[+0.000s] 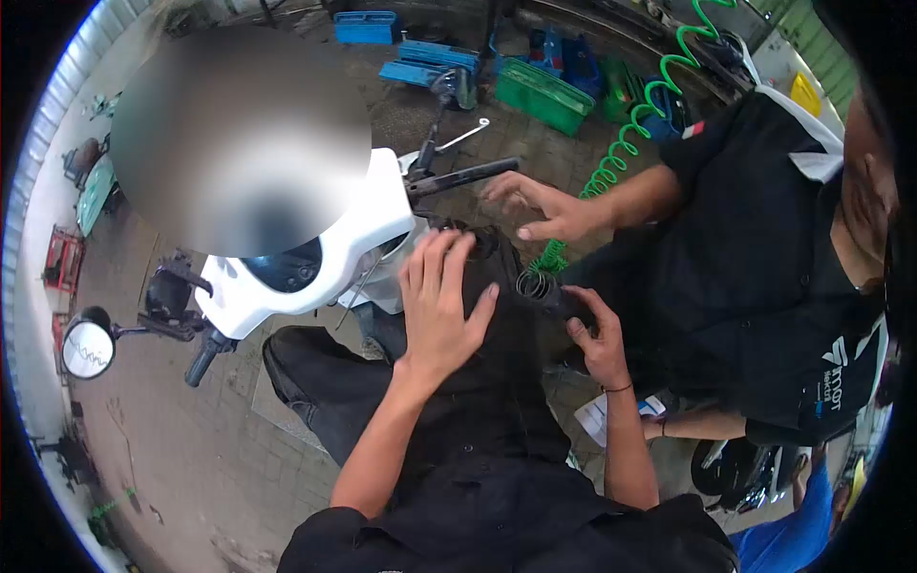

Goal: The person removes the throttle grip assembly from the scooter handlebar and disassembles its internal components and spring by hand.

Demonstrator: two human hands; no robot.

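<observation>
My left hand is spread over the dark trouser leg, just right of the white scooter front, its fingertips near a dark part that I cannot make out. My right hand has its fingers curled round a dark cylindrical part beside my knee. A metal coil spring shows at the upper left end of that part. Above my hands, a co-worker's hand reaches in from the right with its fingers apart, touching nothing that I can see.
A co-worker in a black shirt stands close at the right. A coiled green hose hangs behind the hands. Green and blue toolboxes lie on the paved floor. The scooter's mirror sticks out left. Another person in blue is at lower right.
</observation>
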